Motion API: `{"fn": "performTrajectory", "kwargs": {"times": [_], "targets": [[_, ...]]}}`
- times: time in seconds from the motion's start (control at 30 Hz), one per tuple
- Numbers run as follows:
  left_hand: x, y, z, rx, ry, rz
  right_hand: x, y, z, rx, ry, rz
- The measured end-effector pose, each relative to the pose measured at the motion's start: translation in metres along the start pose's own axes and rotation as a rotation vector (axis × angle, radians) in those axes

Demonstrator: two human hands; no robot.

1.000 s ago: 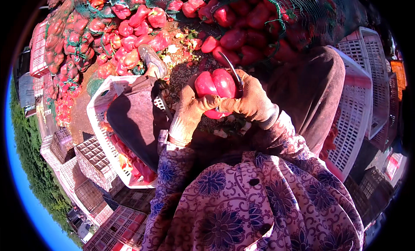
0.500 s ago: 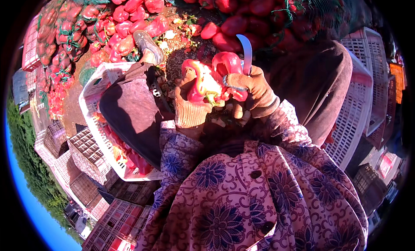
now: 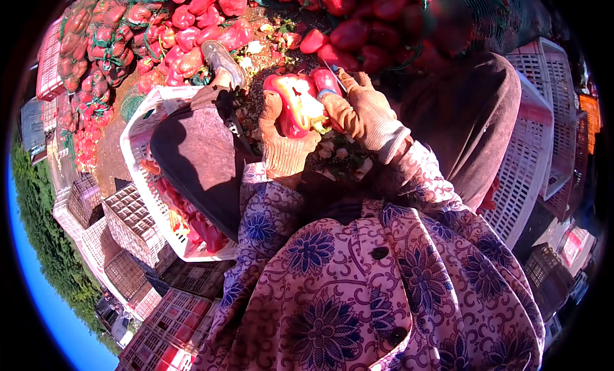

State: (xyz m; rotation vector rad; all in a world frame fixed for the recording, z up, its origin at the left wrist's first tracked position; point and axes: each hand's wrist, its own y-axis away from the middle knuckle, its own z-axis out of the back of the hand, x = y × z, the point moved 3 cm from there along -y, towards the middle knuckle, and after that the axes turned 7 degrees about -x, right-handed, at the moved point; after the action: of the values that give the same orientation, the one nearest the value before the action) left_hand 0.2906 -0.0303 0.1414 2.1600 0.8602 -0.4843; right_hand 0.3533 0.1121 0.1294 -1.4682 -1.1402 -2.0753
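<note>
My left hand point(image 3: 286, 147), in a tan work glove, is closed around a cut-open red bell pepper point(image 3: 295, 112) with its pale inside facing up. A second red pepper piece point(image 3: 325, 81) lies against it on the right. My gloved right hand point(image 3: 369, 114) is closed on a knife point(image 3: 337, 72), whose blade shows only in part beside that piece. The right thumb presses close to the pepper's pale core and greenish stem end. The knife's handle is hidden in the glove.
Red peppers point(image 3: 192, 42) and filled green net bags point(image 3: 105, 42) lie ahead. Pepper scraps point(image 3: 254, 47) litter the ground. A white crate point(image 3: 137, 138) with cut peppers stands by my left leg; another white crate point(image 3: 527, 147) stands right. Stacked crates point(image 3: 131, 217) are at left.
My right hand has moved up and left, and the knife has tilted from nearly upright toward the pepper. The two pepper parts now sit closer together. My left hand keeps its hold.
</note>
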Motion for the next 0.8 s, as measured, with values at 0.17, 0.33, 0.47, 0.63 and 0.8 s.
{"fn": "performTrajectory", "kwargs": {"times": [0.17, 0.33, 0.47, 0.63, 0.8], "targets": [[-0.011, 0.004, 0.017, -0.07, -0.144, -0.016, 0.058, 0.029, 0.013, 0.189, 0.257, 0.53], [-0.021, 0.017, 0.012, -0.15, -0.194, -0.145, 0.073, 0.055, -0.018, 0.379, 0.378, 0.124], [-0.018, 0.014, -0.001, -0.163, -0.233, -0.149, 0.037, 0.027, -0.035, 0.57, -0.073, 0.324], [-0.039, 0.055, 0.01, -0.18, -0.001, 0.018, 0.038, 0.073, -0.051, 0.43, -0.052, 0.369], [-0.02, 0.022, 0.045, -0.255, 0.118, -0.089, 0.034, 0.07, -0.056, 0.242, 0.383, 0.543]]}}
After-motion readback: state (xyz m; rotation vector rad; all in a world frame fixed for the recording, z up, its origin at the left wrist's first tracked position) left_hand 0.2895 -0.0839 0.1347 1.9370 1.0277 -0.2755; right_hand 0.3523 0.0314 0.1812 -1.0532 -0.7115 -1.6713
